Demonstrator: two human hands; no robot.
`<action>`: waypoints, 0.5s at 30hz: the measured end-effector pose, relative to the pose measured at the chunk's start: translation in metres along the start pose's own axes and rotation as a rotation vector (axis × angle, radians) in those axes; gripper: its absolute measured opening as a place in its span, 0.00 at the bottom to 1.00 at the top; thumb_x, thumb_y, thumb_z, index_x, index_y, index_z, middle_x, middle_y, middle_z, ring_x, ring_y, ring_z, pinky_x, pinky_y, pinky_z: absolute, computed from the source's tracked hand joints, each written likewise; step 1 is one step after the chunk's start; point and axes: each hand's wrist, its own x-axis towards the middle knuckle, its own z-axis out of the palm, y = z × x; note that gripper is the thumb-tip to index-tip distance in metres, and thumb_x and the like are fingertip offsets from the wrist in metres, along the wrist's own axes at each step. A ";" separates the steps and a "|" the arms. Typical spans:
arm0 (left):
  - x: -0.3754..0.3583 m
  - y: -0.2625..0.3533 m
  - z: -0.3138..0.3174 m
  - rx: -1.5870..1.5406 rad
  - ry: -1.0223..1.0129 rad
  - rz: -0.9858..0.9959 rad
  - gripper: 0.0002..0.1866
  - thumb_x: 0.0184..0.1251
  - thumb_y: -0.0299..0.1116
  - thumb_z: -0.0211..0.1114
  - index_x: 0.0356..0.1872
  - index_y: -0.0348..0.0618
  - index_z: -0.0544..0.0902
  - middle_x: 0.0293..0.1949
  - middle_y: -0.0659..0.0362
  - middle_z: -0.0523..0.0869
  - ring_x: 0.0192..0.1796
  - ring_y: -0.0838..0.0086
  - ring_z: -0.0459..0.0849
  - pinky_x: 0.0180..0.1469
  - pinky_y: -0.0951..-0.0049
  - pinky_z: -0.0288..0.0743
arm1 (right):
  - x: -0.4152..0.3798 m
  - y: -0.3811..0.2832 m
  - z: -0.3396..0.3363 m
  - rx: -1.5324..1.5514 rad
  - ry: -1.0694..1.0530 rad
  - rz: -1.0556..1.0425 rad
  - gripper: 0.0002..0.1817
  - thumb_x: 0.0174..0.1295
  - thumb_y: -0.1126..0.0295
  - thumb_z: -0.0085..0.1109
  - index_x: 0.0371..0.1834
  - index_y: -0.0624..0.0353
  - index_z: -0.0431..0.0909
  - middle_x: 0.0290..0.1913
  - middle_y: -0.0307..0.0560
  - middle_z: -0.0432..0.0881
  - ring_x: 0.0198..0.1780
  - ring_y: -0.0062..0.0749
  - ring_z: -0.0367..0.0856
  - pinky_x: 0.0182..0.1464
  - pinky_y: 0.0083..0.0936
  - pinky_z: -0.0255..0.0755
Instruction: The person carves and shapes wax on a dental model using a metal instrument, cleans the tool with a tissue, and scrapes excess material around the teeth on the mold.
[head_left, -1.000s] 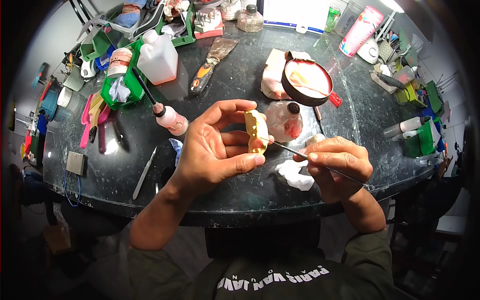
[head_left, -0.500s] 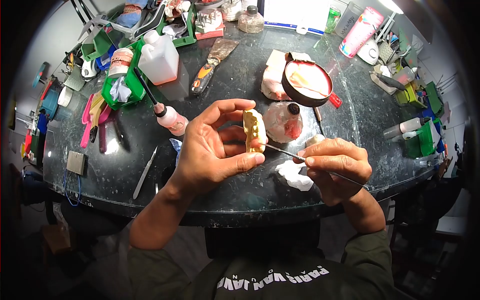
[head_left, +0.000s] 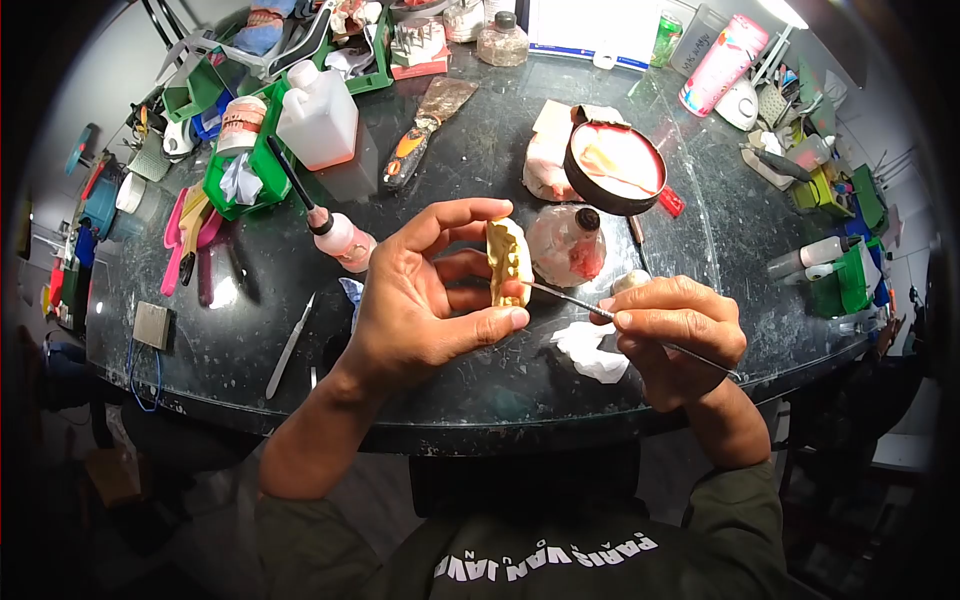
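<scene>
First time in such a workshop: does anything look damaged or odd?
The scraper with an orange and black handle has a brown-stained blade, and the glossy black tabletop is scuffed and speckled, so both look worn.

blk bench (head_left: pixel 450 385) w/ scraper (head_left: pixel 418 135), bottles (head_left: pixel 318 118)

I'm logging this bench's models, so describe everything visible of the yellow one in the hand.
The yellow model looks hard and plaster-like: a curved piece with a row of tooth-like bumps. It is held on end above the table, between the left hand's thumb below and index finger above. A thin metal tool's tip reaches its lower part; contact is too small to confirm.
</scene>
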 end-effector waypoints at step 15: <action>0.000 -0.002 0.000 0.002 0.002 0.017 0.41 0.51 0.14 0.77 0.69 0.37 0.71 0.58 0.50 0.79 0.56 0.63 0.87 0.57 0.67 0.87 | 0.002 0.000 -0.005 -0.056 0.067 -0.018 0.11 0.56 0.83 0.71 0.42 0.65 0.86 0.36 0.55 0.89 0.33 0.38 0.89 0.34 0.28 0.83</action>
